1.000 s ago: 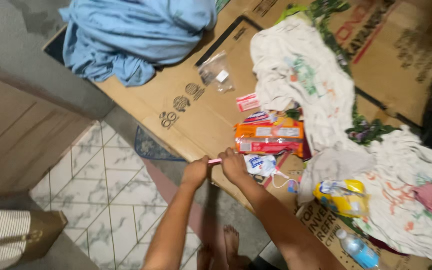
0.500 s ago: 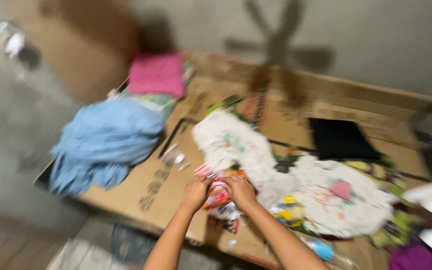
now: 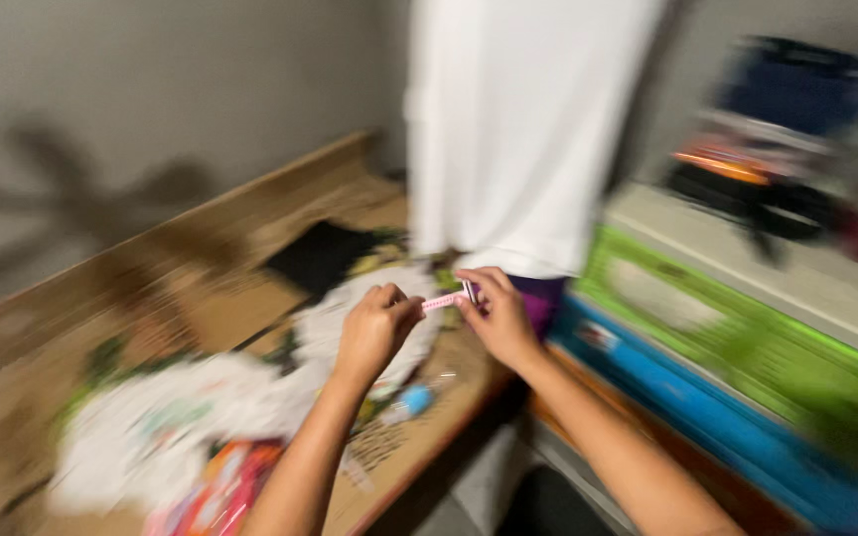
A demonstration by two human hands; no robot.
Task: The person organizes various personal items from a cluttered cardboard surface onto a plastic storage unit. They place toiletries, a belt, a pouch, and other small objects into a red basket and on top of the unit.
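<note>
Pink and thin, a small plastic razor-like stick (image 3: 446, 299) is held level between both hands above the cardboard-covered platform (image 3: 250, 298), the left hand (image 3: 374, 333) pinching one end with curled fingers and the right hand (image 3: 497, 313) pinching the other end at its pale head. Below them lie a rumpled white printed cloth (image 3: 181, 417) and a clear bottle with a blue cap (image 3: 407, 402), while a white hanging cloth (image 3: 518, 129) drops just behind the hands; everything is motion-blurred.

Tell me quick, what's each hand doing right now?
Left hand: closed, pinching one end of the small pink strip.
Right hand: closed, pinching its other end.
</note>
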